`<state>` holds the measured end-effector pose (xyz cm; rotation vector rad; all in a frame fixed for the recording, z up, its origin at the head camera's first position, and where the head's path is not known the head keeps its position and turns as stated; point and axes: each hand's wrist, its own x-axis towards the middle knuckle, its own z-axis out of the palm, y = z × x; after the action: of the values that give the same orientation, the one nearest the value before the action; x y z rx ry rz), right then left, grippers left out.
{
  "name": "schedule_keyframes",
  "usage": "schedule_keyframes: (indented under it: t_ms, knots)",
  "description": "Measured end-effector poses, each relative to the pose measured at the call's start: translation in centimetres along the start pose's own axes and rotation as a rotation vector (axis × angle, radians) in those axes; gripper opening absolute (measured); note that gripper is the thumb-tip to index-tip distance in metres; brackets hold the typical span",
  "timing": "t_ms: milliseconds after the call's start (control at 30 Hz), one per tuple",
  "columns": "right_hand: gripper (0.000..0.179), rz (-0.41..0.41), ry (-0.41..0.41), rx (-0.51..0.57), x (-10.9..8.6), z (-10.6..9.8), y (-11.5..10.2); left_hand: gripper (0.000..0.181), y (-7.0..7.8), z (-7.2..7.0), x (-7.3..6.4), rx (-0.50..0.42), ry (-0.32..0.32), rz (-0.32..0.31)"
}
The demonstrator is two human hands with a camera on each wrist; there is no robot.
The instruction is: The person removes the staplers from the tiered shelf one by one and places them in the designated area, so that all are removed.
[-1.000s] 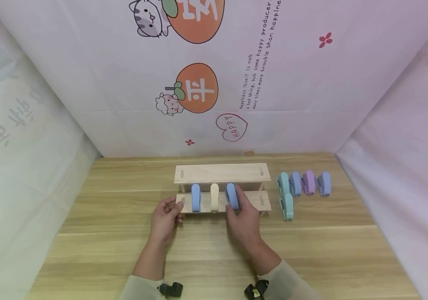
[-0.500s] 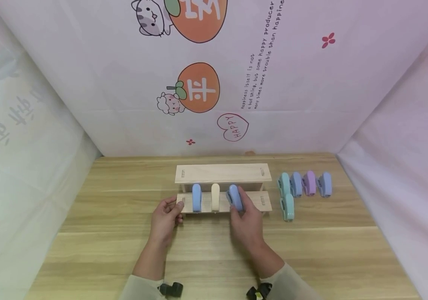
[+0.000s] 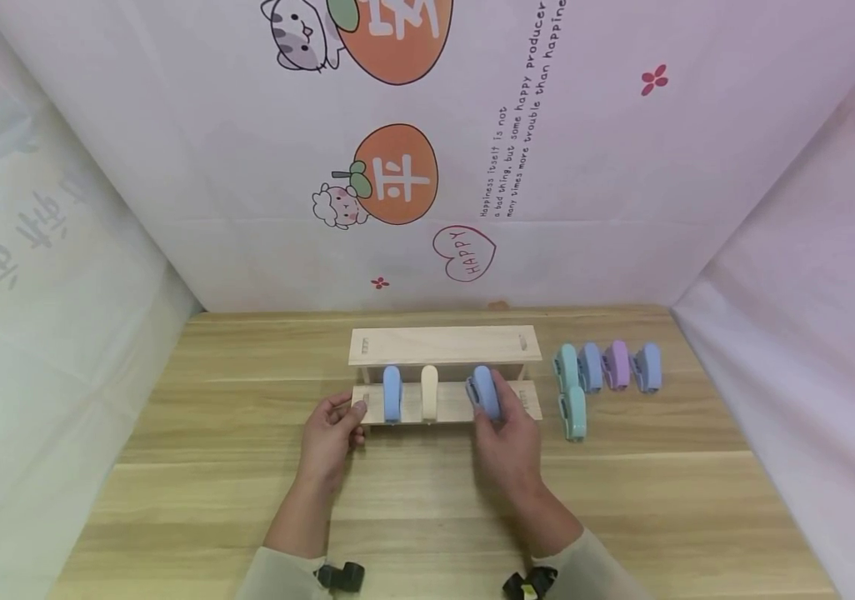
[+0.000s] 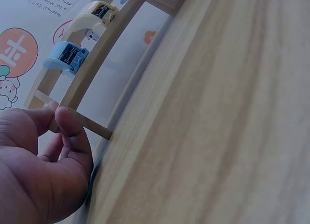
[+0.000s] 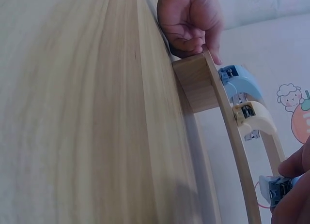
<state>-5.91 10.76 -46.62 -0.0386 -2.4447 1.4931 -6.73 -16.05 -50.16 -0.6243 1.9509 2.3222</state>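
Note:
A two-tier wooden rack (image 3: 446, 346) stands on the table. At the left end of its lower front board (image 3: 452, 407), my left hand (image 3: 328, 442) pinches the corner between thumb and finger, also seen in the left wrist view. My right hand (image 3: 510, 442) holds a blue clothes clip (image 3: 484, 392) between thumb and fingers over the right part of that board. Whether this clip touches the board is unclear. Another blue clip (image 3: 392, 394) and a cream clip (image 3: 429, 393) sit on the board, left of the held one.
Right of the rack lie two mint clips (image 3: 566, 367), two blue clips (image 3: 648, 368) and a purple clip (image 3: 617, 365) on the wooden table (image 3: 622, 517). A printed white cloth (image 3: 577, 250) hangs behind, and pale cloth walls flank both sides.
My right hand has shifted right along the front board with the blue clip, widening its gap from the cream clip. My left hand stays at the rack's left end.

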Motion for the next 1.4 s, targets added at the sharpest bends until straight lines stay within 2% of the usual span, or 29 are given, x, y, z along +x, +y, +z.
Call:
schedule_keyframes:
  t_ms: [667, 967, 1400]
  knots:
    - [0.062, 0.096, 0.034, 0.028, 0.1, -2.2, 1.1, 0.043, -0.3, -0.1, 0.2, 0.008, -0.001, 0.003]
    - [0.062, 0.039, 0.081, -0.005, 0.2, -3.3, 1.6, 0.042, -0.1, 0.0, 0.2, 0.011, 0.002, -0.004]
    - [0.059, 0.044, 0.133, -0.036, 0.3, -4.5, 2.6, 0.043, 0.0, 0.1, 0.1, 0.006, 0.010, -0.017]
